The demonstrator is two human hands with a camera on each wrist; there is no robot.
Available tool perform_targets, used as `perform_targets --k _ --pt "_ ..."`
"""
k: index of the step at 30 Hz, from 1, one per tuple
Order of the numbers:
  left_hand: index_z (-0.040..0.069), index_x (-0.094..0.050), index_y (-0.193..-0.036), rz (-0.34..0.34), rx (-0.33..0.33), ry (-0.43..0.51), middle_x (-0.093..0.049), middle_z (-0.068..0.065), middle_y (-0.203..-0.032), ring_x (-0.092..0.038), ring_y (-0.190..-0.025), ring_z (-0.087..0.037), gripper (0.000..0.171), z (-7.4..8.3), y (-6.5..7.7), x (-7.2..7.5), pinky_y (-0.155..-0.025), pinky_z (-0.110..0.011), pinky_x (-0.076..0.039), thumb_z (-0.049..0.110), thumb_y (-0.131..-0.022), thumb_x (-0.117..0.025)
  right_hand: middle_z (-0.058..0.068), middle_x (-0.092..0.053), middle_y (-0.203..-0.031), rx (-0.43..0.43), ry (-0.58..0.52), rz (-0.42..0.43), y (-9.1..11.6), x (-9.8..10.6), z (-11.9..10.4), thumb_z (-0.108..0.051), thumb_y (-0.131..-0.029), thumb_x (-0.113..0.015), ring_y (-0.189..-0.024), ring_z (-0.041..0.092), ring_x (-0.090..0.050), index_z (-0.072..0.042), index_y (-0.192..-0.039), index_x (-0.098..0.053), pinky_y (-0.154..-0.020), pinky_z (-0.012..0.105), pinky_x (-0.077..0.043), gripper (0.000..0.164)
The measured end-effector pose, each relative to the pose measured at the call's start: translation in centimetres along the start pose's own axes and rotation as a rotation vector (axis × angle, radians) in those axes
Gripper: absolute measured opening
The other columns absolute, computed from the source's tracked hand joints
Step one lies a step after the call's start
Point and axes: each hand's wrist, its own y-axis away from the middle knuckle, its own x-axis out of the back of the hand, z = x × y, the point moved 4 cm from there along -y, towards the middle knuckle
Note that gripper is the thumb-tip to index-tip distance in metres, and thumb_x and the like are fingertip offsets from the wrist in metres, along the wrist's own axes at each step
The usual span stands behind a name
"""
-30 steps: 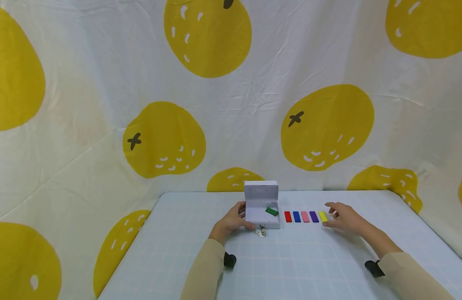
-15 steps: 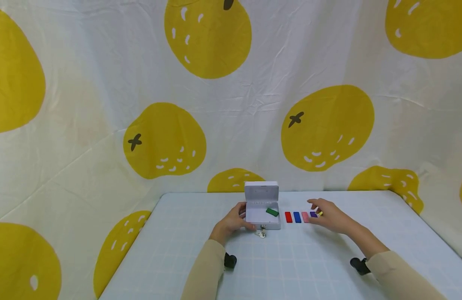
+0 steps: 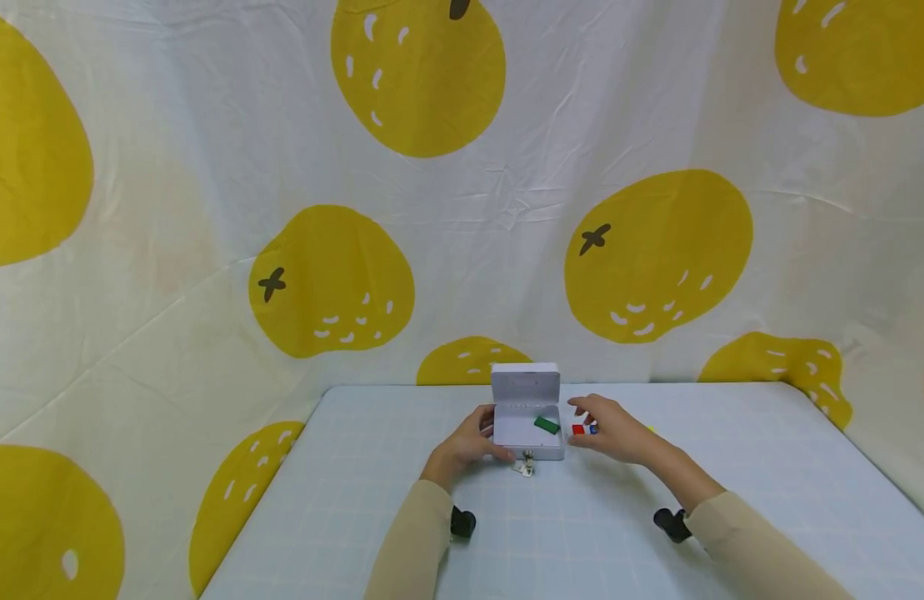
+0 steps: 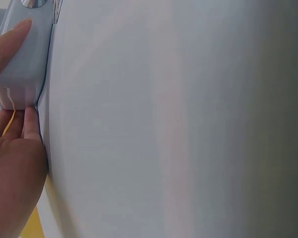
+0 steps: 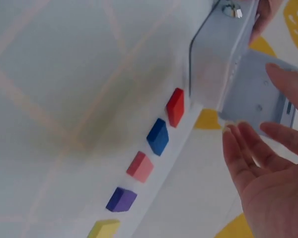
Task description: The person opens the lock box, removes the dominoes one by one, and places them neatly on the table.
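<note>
A small white cash box (image 3: 516,433) stands on the table with its lid (image 3: 525,387) raised. My left hand (image 3: 465,442) holds its left side, thumb along the front and fingers at the side wall. A green block (image 3: 547,425) lies inside the box. Just right of the box, my right hand (image 3: 615,433) hovers over a row of blocks, thumb and fingers spread, nothing between them. The right wrist view shows the row: red (image 5: 175,107), blue block (image 5: 158,137), pink block (image 5: 140,167), purple block (image 5: 121,199) and yellow block (image 5: 104,230). In the head view the hand hides the pink and purple ones.
Keys (image 3: 523,469) hang from the lock at the box's front. The table (image 3: 566,533) has a pale checked cover. Behind it hangs a white cloth (image 3: 499,275) printed with large yellow fruit. Each wrist wears a black camera.
My right hand has moved left along the row, from beside the yellow block to near the red one by the box. My left hand has stayed on the box.
</note>
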Motion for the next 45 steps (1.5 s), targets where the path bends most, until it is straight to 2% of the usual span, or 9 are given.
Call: perform_targets --k 12,18,22,26,31,38,45 --pt "0.017 -0.044 -0.150 -0.011 0.006 0.021 -0.040 -0.010 -0.161 -0.037 -0.148 -0.035 0.097 -0.2 0.0 -0.1 -0.122 -0.053 -0.030 0.006 -0.069 -0.095 0.021 -0.061 -0.126 0.014 -0.031 -0.020 -2.3 -2.2 -2.2 -0.014 -0.090 -0.079 -0.109 0.035 -0.060 0.006 -0.141 -0.052 -0.093 0.045 -0.058 0.061" --pt "0.016 -0.045 -0.149 -0.010 0.003 0.028 -0.041 -0.010 -0.160 -0.038 -0.147 -0.035 0.097 -0.2 0.0 0.0 -0.121 -0.052 -0.031 0.004 -0.068 -0.095 0.023 -0.060 -0.129 0.012 0.016 -0.032 -3.5 -3.4 -2.9 -0.013 -0.089 -0.080 -0.111 0.035 -0.060 0.008 -0.140 -0.053 -0.100 0.050 -0.055 0.061" --pt "0.015 -0.045 -0.149 -0.014 -0.002 0.036 -0.041 -0.011 -0.160 -0.038 -0.147 -0.036 0.097 -0.2 0.0 -0.1 -0.121 -0.052 -0.031 0.002 -0.067 -0.095 0.024 -0.060 -0.132 -0.022 0.052 -0.050 -4.0 -4.1 -3.5 -0.015 -0.089 -0.081 -0.117 0.035 -0.059 0.007 -0.139 -0.054 -0.106 0.053 -0.050 0.061" --pt "0.016 -0.045 -0.149 -0.015 -0.002 0.041 -0.041 -0.010 -0.160 -0.038 -0.147 -0.035 0.096 -0.3 0.0 -0.1 -0.121 -0.052 -0.031 0.003 -0.068 -0.095 0.026 -0.060 -0.134 -0.020 0.095 -0.057 -4.4 -4.4 -4.0 -0.015 -0.090 -0.079 -0.122 0.037 -0.058 0.010 -0.137 -0.054 -0.110 0.056 -0.046 0.059" --pt "0.016 -0.045 -0.149 -0.017 -0.004 0.034 -0.042 -0.009 -0.159 -0.039 -0.147 -0.034 0.096 -0.2 0.0 -0.1 -0.121 -0.053 -0.031 0.004 -0.069 -0.095 0.027 -0.059 -0.134 -0.029 0.124 -0.048 -4.8 -4.6 -4.2 -0.011 -0.091 -0.077 -0.125 0.040 -0.057 0.012 -0.137 -0.054 -0.110 0.057 -0.046 0.056" --pt "0.016 -0.044 -0.150 -0.016 -0.005 0.029 -0.042 -0.009 -0.159 -0.039 -0.147 -0.034 0.096 -0.3 -0.1 -0.1 -0.121 -0.052 -0.031 0.004 -0.069 -0.095 0.024 -0.061 -0.132 -0.094 0.165 -0.058 -5.5 -5.3 -3.7 -0.012 -0.090 -0.079 -0.114 0.033 -0.061 0.008 -0.134 -0.057 -0.106 0.053 -0.050 0.053" --pt "0.016 -0.044 -0.150 -0.002 -0.007 0.012 -0.042 -0.010 -0.159 -0.038 -0.147 -0.035 0.096 -0.1 -0.2 -0.1 -0.121 -0.052 -0.031 0.004 -0.068 -0.095 0.023 -0.060 -0.133 -0.127 0.188 -0.064 -5.9 -5.5 -4.0 -0.009 -0.090 -0.078 -0.117 0.033 -0.060 0.006 -0.133 -0.058 -0.107 0.052 -0.050 0.049"
